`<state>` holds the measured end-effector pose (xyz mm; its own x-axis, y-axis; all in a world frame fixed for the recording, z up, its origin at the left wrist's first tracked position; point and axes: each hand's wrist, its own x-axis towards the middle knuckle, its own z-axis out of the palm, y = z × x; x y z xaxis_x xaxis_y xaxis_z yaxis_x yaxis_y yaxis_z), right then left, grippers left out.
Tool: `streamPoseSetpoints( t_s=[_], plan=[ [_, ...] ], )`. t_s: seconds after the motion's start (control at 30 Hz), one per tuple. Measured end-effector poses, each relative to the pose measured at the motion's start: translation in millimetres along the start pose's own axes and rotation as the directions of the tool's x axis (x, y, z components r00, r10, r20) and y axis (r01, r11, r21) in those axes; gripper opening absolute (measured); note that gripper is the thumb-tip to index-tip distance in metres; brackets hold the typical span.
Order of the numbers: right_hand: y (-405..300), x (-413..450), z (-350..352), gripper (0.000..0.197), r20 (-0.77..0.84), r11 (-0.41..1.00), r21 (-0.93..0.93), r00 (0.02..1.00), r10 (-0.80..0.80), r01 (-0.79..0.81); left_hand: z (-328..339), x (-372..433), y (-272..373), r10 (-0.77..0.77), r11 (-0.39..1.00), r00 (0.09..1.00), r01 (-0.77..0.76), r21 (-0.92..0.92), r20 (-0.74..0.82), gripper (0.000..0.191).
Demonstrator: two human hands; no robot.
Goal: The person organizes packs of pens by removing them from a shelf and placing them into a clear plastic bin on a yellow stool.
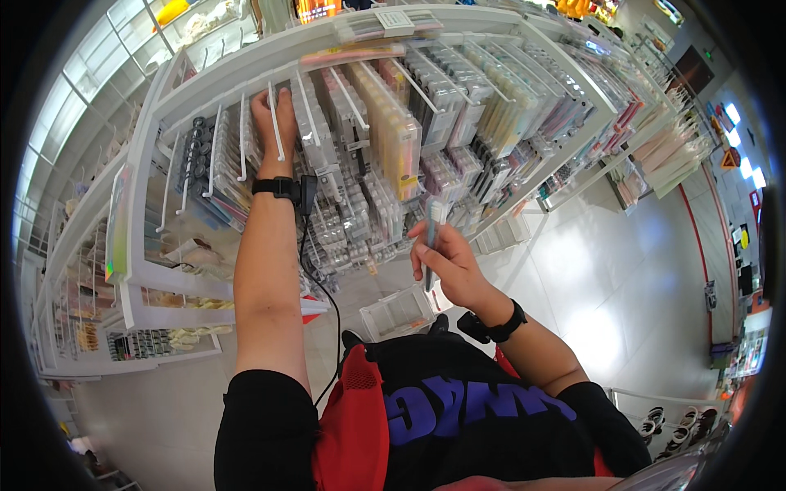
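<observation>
My left hand (272,116) reaches deep among the white display hooks of a rack. A white metal hook (277,129) runs in front of it, and its fingertips are near the hook's back end. Whether those fingers hold anything cannot be made out. Clear packs (314,123) hang just to the right of this hand. In front of my body, lower down, my right hand (453,265) grips a slim clear pack (433,236), held upright between thumb and fingers. What looks like a toothbrush with pale bristles at the top is inside it.
More packaged goods (387,123) hang in rows along the white rack (138,270). Flat packs (387,24) lie on its top. A clear plastic basket (398,313) is on the floor near my shoes. A black cable (334,301) trails from my left wrist.
</observation>
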<state>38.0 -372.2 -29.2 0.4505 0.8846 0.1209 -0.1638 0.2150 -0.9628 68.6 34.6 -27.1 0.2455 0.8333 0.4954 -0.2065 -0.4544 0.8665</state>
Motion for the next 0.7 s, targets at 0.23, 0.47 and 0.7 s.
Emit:
streamPoseSetpoints(
  t_s=[0.23,0.47,0.7],
  plan=[
    [0.4,-0.9,4.5,0.024,-0.024,1.000,-0.006,1.000,-0.001,0.000,4.9,9.3,-4.9,0.139,0.984,0.990,-0.136,-0.118,0.012,0.043],
    [1.7,0.4,5.2,0.025,0.007,1.000,-0.004,1.000,0.013,-0.013,1.2,27.2,-15.7,0.095,0.995,0.996,-0.095,0.016,0.002,0.039],
    [5.5,0.5,6.0,0.023,0.000,1.000,0.000,1.000,0.014,-0.014,2.3,18.6,-11.6,0.160,0.984,0.987,-0.160,-0.079,-0.002,0.035]
  ],
)
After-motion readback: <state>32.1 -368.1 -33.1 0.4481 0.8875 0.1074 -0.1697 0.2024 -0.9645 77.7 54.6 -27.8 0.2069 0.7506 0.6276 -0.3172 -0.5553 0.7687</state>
